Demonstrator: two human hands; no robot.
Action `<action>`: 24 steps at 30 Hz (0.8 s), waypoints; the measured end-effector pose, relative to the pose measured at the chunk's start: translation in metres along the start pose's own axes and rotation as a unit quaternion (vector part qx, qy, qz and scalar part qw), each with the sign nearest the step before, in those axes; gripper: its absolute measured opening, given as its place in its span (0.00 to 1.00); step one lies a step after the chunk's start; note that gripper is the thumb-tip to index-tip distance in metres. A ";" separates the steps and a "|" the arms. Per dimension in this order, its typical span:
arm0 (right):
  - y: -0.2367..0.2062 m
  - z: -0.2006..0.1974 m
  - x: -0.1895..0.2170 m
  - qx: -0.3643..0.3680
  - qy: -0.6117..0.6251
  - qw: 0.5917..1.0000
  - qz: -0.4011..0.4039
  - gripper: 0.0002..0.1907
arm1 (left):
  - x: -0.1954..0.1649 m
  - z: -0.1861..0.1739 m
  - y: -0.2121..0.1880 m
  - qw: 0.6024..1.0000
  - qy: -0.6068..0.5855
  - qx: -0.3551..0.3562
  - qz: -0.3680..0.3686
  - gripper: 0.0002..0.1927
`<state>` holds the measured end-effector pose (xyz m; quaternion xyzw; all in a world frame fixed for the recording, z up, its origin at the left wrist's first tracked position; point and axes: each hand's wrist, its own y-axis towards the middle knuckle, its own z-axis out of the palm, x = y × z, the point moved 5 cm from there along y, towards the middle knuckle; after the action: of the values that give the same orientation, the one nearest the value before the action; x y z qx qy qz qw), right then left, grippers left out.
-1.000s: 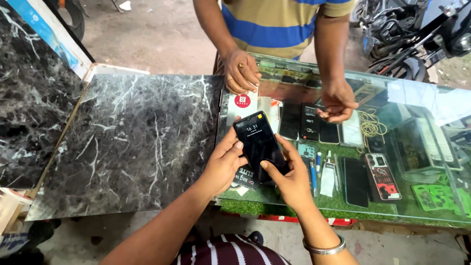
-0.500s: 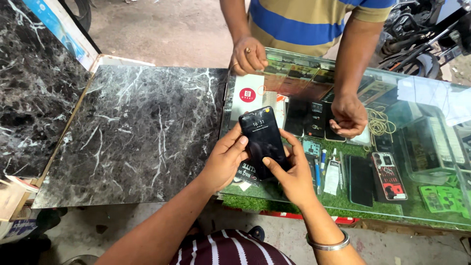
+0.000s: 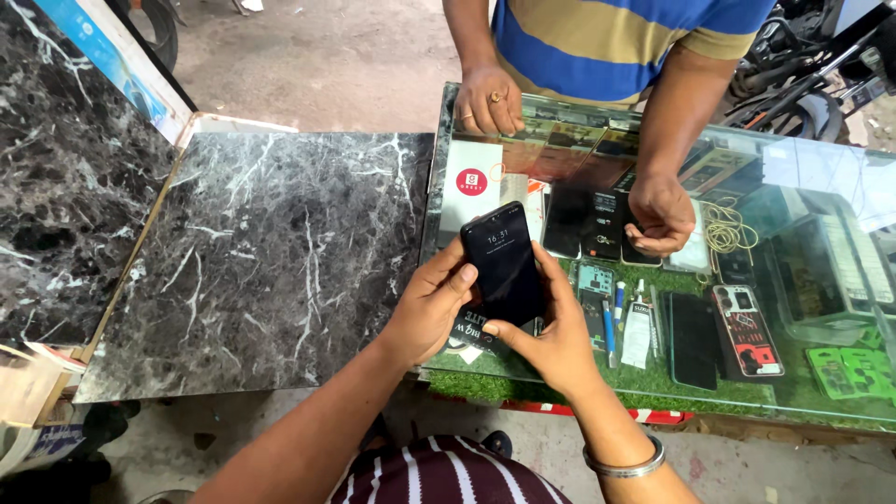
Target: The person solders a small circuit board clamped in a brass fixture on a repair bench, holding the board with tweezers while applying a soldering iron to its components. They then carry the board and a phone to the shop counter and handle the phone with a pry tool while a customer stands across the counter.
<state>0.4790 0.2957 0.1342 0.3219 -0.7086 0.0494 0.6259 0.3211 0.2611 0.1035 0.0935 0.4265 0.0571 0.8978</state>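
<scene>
Phone [image 3: 504,263], black, screen lit, sits upright between your hands above glass counter [image 3: 803,168]. Your left hand [image 3: 431,303] grips its left edge, thumb on screen side. Your right hand [image 3: 555,334] clasps lower right edge, thumb under bottom. Opposite, other person's hands [image 3: 487,98] rest closed on counter. Marble slab [image 3: 271,252] lies left of you.

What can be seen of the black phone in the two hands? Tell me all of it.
The black phone is a slim, glossy slab with rounded corners, screen up and dimly lit, with small pale figures near its top. It is held above the glass counter, tilted slightly, top end away from the wearer. The left hand grips its left edge, thumb on the rim; the right hand supports its lower right corner. Its back is hidden.
</scene>
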 end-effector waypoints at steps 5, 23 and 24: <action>0.001 0.001 0.001 -0.011 -0.011 1.000 0.002 0.58 | 0.000 0.001 0.000 1.000 0.002 0.025 0.002 0.25; -0.002 0.003 0.017 -0.091 -0.169 0.980 -0.055 0.53 | 0.002 -0.007 0.000 0.998 -0.039 0.008 -0.044 0.23; -0.003 0.004 0.015 -0.093 -0.162 0.982 -0.039 0.53 | 0.002 -0.006 -0.001 0.999 -0.029 0.014 -0.044 0.23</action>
<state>0.4771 0.2857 0.1467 0.2938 -0.7892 -0.0939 0.5311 0.3180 0.2610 0.0977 0.0890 0.4045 0.0088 0.9101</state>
